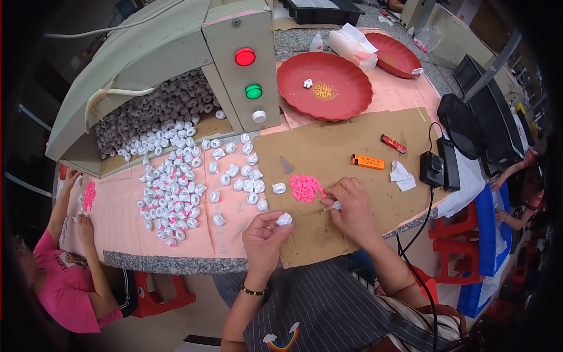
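Small white plastic cap (284, 219) sits pinched in the left hand (265, 239), raised just over the near edge of the brown cardboard sheet (340, 154), presumably held steady for fitting; right hand (349, 205) fingers closed on another white piece I cannot make out, beside the pile of small pink plastic pieces (305, 188), within easy reach; loose white caps (176, 188) lie spread over the pink cloth (120, 220) at the left.

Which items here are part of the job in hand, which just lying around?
In use: left hand holding a white cap; right hand at the pink pieces; loose white caps on the table.

Lying about: orange lighter, red lighter, red plate, crumpled tissue.
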Action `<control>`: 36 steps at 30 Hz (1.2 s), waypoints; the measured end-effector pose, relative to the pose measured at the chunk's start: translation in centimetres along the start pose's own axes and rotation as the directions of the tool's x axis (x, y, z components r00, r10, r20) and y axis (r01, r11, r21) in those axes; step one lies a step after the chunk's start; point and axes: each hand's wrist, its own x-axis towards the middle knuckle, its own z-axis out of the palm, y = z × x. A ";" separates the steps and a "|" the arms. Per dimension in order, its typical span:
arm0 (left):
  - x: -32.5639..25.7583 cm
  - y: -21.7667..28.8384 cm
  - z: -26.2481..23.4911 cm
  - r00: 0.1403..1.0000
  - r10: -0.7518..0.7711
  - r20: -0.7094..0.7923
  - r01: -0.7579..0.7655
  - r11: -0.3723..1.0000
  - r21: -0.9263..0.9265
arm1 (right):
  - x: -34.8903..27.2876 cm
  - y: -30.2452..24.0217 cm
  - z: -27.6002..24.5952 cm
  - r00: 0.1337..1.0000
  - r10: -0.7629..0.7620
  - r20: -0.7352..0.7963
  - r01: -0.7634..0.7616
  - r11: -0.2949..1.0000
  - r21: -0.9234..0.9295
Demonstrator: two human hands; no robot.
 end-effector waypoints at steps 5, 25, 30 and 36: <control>-0.5 0.2 -0.2 0.998 -0.065 0.022 0.066 0.998 -0.007 | 0.0 -0.6 0.5 0.998 -0.047 0.031 0.047 0.999 0.017; -1.1 0.2 0.9 0.989 -0.068 0.131 0.054 0.993 0.109 | -1.4 -4.1 -0.2 0.866 0.237 0.440 -0.499 0.367 0.785; -1.2 -0.1 0.9 0.988 -0.059 0.145 0.043 0.993 0.110 | -1.8 -4.4 0.4 0.834 0.324 0.447 -0.545 0.360 0.757; -1.2 -0.5 0.1 0.980 -0.032 0.197 0.012 0.995 0.101 | -2.8 -4.1 1.3 0.940 0.194 0.282 -0.342 0.490 0.802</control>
